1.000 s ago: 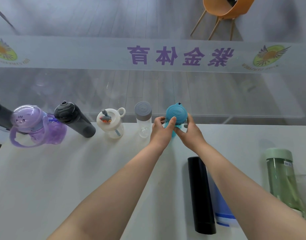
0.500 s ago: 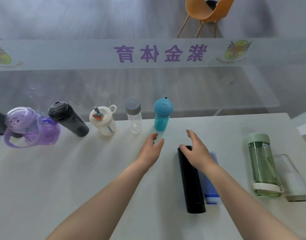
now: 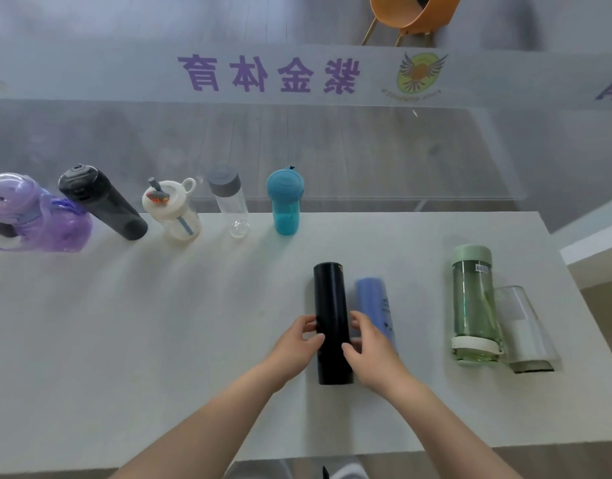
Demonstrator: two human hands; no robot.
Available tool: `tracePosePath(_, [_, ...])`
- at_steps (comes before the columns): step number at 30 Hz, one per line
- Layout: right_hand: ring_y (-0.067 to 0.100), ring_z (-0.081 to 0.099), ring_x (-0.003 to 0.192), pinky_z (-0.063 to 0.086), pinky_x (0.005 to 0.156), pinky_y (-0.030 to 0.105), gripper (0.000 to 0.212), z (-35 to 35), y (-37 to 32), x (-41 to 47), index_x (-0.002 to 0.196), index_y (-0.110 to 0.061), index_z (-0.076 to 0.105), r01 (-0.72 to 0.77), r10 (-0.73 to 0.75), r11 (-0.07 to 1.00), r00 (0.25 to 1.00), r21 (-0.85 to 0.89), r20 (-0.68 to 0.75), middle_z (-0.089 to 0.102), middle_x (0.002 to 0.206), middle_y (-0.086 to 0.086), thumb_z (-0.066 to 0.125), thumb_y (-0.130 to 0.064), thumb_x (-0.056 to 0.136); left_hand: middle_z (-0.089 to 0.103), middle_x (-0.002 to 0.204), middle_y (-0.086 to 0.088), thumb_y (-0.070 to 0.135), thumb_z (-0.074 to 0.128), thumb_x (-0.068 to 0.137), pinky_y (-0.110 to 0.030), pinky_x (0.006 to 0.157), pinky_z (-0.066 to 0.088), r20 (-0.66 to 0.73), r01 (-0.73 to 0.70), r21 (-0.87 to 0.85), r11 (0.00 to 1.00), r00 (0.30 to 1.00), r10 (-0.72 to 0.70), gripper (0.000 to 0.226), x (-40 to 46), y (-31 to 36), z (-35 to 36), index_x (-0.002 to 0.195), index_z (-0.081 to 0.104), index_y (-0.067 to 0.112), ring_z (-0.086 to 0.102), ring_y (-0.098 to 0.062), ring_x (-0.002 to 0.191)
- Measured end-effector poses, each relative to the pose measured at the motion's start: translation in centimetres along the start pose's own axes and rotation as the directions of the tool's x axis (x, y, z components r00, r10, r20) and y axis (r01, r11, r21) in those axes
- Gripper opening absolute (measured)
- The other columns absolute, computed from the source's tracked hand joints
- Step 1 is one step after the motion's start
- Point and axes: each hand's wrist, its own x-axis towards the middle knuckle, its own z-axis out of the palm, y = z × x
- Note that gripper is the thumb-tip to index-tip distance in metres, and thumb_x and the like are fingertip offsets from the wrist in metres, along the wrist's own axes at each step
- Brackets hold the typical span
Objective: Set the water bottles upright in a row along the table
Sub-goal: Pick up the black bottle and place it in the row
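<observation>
The black bottle (image 3: 332, 305) lies flat at the table's (image 3: 124, 340) centre, pointing to 12 o'clock. The left hand (image 3: 294, 347) and right hand (image 3: 373, 350) clasp its sides. The blue bottle (image 3: 373, 299) lies touching at 3 o'clock. The teal bottle (image 3: 285, 205) stands upright at 11 o'clock.

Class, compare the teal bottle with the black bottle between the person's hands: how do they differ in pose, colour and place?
The teal bottle stands upright; the black bottle lies on its side. The teal bottle is in the row at the table's far edge, untouched; the black bottle lies nearer, between the left hand and right hand. Both are on the white table.
</observation>
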Motion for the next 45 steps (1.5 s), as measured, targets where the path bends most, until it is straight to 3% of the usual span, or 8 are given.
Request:
tracePosePath(2, [-0.012, 0.057, 0.09, 0.041, 0.067, 0.005, 0.056, -0.5, 0.8, -0.3, 0.141, -0.035, 0.032, 0.001, 0.002, 0.999, 0.998, -0.047, 0.059, 0.053, 0.117, -0.027, 0.054, -0.021, 0.091, 0.06, 0.119, 0.009, 0.027, 0.06, 0.092, -0.028, 0.084, 0.052, -0.034, 0.018, -0.043, 0.999, 0.999, -0.019, 0.038, -0.3, -0.5, 1.0, 0.128, 0.047, 0.028, 0.064, -0.006, 0.093])
tracePosePath(6, [0.017, 0.054, 0.118, 0.042, 0.088, 0.023, 0.075, -0.6, 2.3, -1.1, 0.152, -0.029, 0.012, 0.041, 0.005, 0.975, 0.979, -0.218, 0.204, 0.044, 0.146, -0.001, 0.057, -0.03, 0.091, 0.06, 0.113, 0.004, 0.029, 0.066, 0.088, -0.038, 0.087, 0.057, -0.077, 0.052, -0.111, 0.992, 0.995, -0.061, 0.055, -0.9, -1.0, 3.0, 0.136, 0.041, 0.02, 0.067, -0.016, 0.097])
tracePosePath(10, [0.016, 0.049, 0.127, 0.042, 0.099, 0.025, 0.088, 0.0, 3.7, -2.3, 0.153, -0.029, -0.001, 0.09, -0.039, 0.975, 0.97, -0.202, 0.242, 0.043, 0.148, 0.0, 0.06, -0.031, 0.089, 0.062, 0.109, 0.006, 0.031, 0.069, 0.086, -0.038, 0.083, 0.059, -0.133, 0.047, -0.094, 0.994, 0.989, -0.059, 0.06, -1.2, -0.8, 4.5, 0.137, 0.039, 0.02, 0.069, -0.015, 0.094])
tracePosePath(24, [0.014, 0.055, 0.112, 0.047, 0.092, 0.029, 0.083, -0.6, 6.2, -3.9, 0.144, -0.032, 0.022, 0.131, -0.121, 0.989, 0.983, -0.071, 0.136, 0.052, 0.127, -0.001, 0.07, -0.042, 0.078, 0.063, 0.105, -0.001, 0.039, 0.072, 0.08, -0.042, 0.078, 0.061, -0.17, 0.036, -0.157, 0.987, 0.983, -0.063, 0.071, -3.3, -1.9, 8.1, 0.137, 0.033, 0.022, 0.073, -0.016, 0.086])
tracePosePath(29, [0.006, 0.06, 0.096, 0.052, 0.078, 0.026, 0.072, -2.3, 5.9, -4.5, 0.137, -0.043, 0.03, 0.164, -0.155, 0.985, 0.976, -0.051, 0.151, 0.058, 0.112, -0.009, 0.062, -0.049, 0.074, 0.063, 0.101, 0.002, 0.047, 0.064, 0.082, -0.043, 0.085, 0.057, -0.211, -0.052, 0.009, 0.999, 0.976, 0.052, 0.07, -4.2, -1.8, 8.3, 0.14, 0.031, 0.027, 0.069, -0.015, 0.089])
tracePosePath(34, [0.002, 0.061, 0.089, 0.05, 0.072, 0.025, 0.064, -4.8, 5.1, -4.4, 0.13, -0.049, 0.035, 0.145, -0.135, 0.989, 0.976, -0.044, 0.173, 0.062, 0.103, -0.016, 0.054, -0.059, 0.069, 0.055, 0.117, 0.007, 0.023, 0.045, 0.097, -0.026, 0.087, 0.049, -0.233, -0.219, 0.244, 0.945, 0.933, 0.276, 0.048, -5.2, -1.9, 7.7, 0.142, 0.034, 0.038, 0.057, 0.0, 0.09])
tracePosePath(39, [0.005, 0.065, 0.081, 0.059, 0.068, 0.029, 0.042, -6.9, 4.1, -4.4, 0.109, -0.052, 0.045, 0.106, -0.11, 0.994, 0.977, 0.031, 0.185, 0.065, 0.092, -0.018, 0.055, -0.06, 0.069, 0.026, 0.153, 0.008, 0.019, 0.065, 0.086, -0.025, 0.109, 0.035, -0.157, -0.334, 0.569, 0.752, 0.853, 0.498, 0.079, -5.3, -1.4, 7.6, 0.15, 0.022, 0.037, 0.032, -0.012, 0.138])
tracePosePath(45, [0.005, 0.069, 0.06, 0.049, 0.045, 0.018, 0.054, -9.3, 2.4, -4.6, 0.126, -0.029, 0.051, 0.053, -0.072, 0.993, 0.979, 0.106, 0.19, 0.061, 0.096, -0.015, 0.055, -0.06, 0.081, 0.02, 0.155, 0.025, 0.026, 0.074, 0.081, -0.026, 0.105, 0.041, -0.146, -0.39, 0.648, 0.654, 0.779, 0.61, 0.083, -4.7, 0.6, 7.2, 0.149, 0.028, 0.037, 0.032, -0.008, 0.14])
